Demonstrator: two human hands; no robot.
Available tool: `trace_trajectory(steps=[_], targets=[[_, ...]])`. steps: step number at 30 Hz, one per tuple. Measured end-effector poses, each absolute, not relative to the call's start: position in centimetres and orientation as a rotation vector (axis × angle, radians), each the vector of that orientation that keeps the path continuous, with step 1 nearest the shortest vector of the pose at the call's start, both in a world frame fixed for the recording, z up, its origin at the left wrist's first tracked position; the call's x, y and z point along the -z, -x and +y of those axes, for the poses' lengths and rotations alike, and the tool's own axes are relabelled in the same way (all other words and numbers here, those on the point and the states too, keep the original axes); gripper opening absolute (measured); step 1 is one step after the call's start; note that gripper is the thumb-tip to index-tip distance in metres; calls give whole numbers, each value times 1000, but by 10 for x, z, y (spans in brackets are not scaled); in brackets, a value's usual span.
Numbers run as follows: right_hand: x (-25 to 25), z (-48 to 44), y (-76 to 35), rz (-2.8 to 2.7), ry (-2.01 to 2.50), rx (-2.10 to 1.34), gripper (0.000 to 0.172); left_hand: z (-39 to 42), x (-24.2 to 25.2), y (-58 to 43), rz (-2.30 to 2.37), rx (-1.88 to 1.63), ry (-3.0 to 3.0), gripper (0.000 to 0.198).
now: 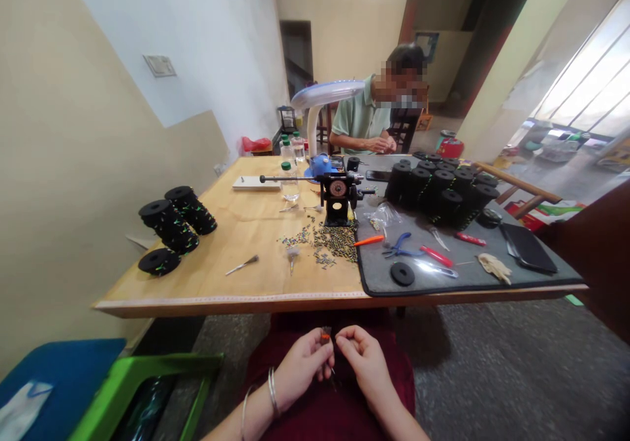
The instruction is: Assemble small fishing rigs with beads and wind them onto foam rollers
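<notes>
Above my lap, just below the table's front edge, my left hand (309, 357) pinches a small dark bundle with an orange band (325, 336). A thin dark strand hangs down below those fingers. Close beside it on the right, my right hand (361, 357) is closed, thumb and forefinger pressed together near the bundle. Whatever lies between those right fingertips is too small to make out. Dark red cloth (335, 415) covers my lap under both hands.
On the wooden table (197, 283) stand a black hand-cranked winding machine (337, 198), a pile of small parts (337, 241) and stacked black spools (167, 224). A grey mat (374, 277) bears more spools (443, 185) and pliers (401, 245). Opposite sits a person (361, 116) by a lamp (327, 93).
</notes>
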State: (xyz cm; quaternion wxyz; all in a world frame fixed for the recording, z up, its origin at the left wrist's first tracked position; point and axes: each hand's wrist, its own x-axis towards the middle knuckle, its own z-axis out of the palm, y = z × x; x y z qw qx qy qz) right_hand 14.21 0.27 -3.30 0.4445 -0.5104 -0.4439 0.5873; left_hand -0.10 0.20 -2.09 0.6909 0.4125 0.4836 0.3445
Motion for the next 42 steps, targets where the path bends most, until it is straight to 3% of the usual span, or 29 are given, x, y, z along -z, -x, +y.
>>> trace_trajectory(steps=[11,22,42], targets=[[33,4,-144,-962,1249,-1526,29,2,21,0,1106,-717,-1024,30],[36,5,-143,-733,1221,-1703,34,4,22,0,1093,-710,-1049,30],[39,8,-145,-643,1183,-1712,39,3,21,1,1095,-722,-1065,32]])
